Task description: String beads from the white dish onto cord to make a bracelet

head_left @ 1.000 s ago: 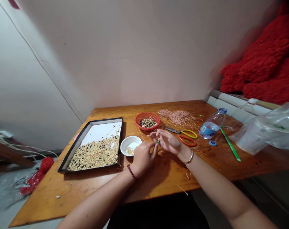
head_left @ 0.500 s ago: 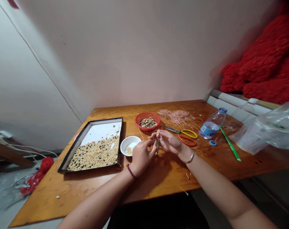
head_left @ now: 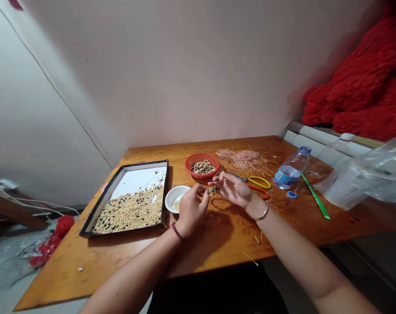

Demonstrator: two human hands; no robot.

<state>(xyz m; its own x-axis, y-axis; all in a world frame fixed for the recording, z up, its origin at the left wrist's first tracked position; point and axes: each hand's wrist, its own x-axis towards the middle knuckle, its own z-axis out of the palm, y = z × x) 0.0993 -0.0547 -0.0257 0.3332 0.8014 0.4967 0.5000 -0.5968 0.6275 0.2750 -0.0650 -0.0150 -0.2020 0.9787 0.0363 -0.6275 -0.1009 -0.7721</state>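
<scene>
My left hand (head_left: 193, 206), with a dark red bead bracelet at the wrist, pinches a thin beaded cord (head_left: 211, 190) by a small green piece on it. Palm turned up, my right hand (head_left: 235, 192) holds the same cord between its curled fingers and thumb; the exact grip is too small to make out. A few dark beads show between the two hands. Just left of my left hand is a white bowl (head_left: 170, 195) with pale beads, partly covered by that hand. Behind my right hand lie scissors (head_left: 259, 182) with yellow and orange handles.
A black-edged tray (head_left: 123, 165) of pale and dark beads stands left. Behind my hands are a red basket (head_left: 185, 165) of strung beads and a pink cord tangle (head_left: 242, 160). To the right are a water bottle (head_left: 289, 172), its blue cap (head_left: 291, 195) and a green strip (head_left: 315, 195).
Both hands have shifted slightly apart. The green piece, which hung upright near my right fingers, now lies tilted at my left fingertips. My right palm has turned further up.
</scene>
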